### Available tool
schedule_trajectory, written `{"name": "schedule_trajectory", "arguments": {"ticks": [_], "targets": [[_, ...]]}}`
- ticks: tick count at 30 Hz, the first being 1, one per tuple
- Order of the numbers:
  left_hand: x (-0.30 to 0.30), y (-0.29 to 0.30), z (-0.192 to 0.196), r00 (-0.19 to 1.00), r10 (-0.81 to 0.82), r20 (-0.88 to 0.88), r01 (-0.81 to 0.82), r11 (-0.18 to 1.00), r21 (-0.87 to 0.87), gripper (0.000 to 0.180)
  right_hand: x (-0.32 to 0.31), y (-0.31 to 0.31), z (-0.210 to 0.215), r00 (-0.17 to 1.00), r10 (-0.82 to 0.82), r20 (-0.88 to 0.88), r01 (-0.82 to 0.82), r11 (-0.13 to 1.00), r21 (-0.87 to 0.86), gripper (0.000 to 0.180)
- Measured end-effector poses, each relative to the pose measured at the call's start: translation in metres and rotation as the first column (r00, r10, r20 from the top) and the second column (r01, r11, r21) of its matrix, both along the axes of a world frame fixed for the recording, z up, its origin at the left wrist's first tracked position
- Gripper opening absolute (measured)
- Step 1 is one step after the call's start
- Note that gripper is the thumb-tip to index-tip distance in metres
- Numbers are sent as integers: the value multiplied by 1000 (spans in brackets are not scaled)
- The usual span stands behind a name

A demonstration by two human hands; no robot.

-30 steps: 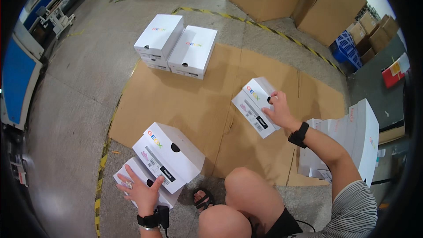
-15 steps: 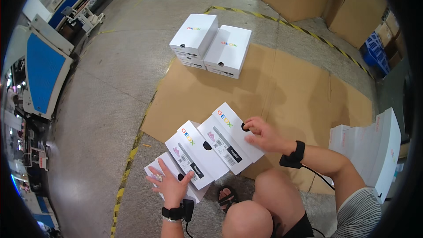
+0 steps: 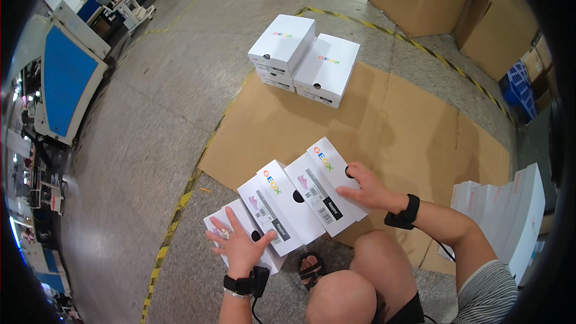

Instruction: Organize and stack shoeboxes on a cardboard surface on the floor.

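Note:
Three white shoeboxes stand in a slanting row in front of my knees, labelled ends up. On the leftmost shoebox (image 3: 272, 260) my left hand (image 3: 241, 249) lies with fingers spread, its thumb reaching to the edge of the middle shoebox (image 3: 294, 219). My right hand (image 3: 373, 189) grips the rightmost shoebox (image 3: 336, 201). One finger is at that box's round black hole, the thumb presses below it, and the other fingers are partly hidden. Each box touches its neighbour, and the row steps upward to the right.
Two short stacks of white shoeboxes (image 3: 327, 63) stand on a flat cardboard sheet (image 3: 414, 108). More white boxes (image 3: 516, 204) lean in a row at the right. Large cartons (image 3: 426, 0), a blue crate (image 3: 517, 90) and machines (image 3: 72, 78) border the area; yellow-black tape (image 3: 174, 222) marks the floor.
The view has shifted slightly, moving the scene rightward. My right hand has closed more firmly at the rightmost shoebox's hole; my left hand remains spread on the leftmost one. A person's legs moved farther off.

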State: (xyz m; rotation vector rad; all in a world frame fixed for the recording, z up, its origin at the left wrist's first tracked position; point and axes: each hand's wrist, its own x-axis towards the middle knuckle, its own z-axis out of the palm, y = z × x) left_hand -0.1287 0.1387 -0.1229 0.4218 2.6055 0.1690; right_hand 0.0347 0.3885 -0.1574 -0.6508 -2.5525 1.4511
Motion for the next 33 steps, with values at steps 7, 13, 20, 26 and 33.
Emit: {"name": "schedule_trajectory", "arguments": {"ticks": [7,13,20,26,33], "targets": [[0,6,1,997,-73,28,71,997,43,123,7,3,0,997,-48,-66,53,996,77,40],[-1,4,1,996,-78,48,75,995,65,126,9,-2,3,997,-44,-63,47,998,49,39],[-2,3,2,996,-74,55,68,993,99,126,8,-2,4,998,-34,-62,38,997,66,39],[-1,8,4,996,-67,59,62,994,89,126,10,2,3,997,-29,-69,34,997,66,40],[-3,9,4,996,-53,74,49,997,56,128,9,0,6,997,-50,-53,52,998,41,39]]}}
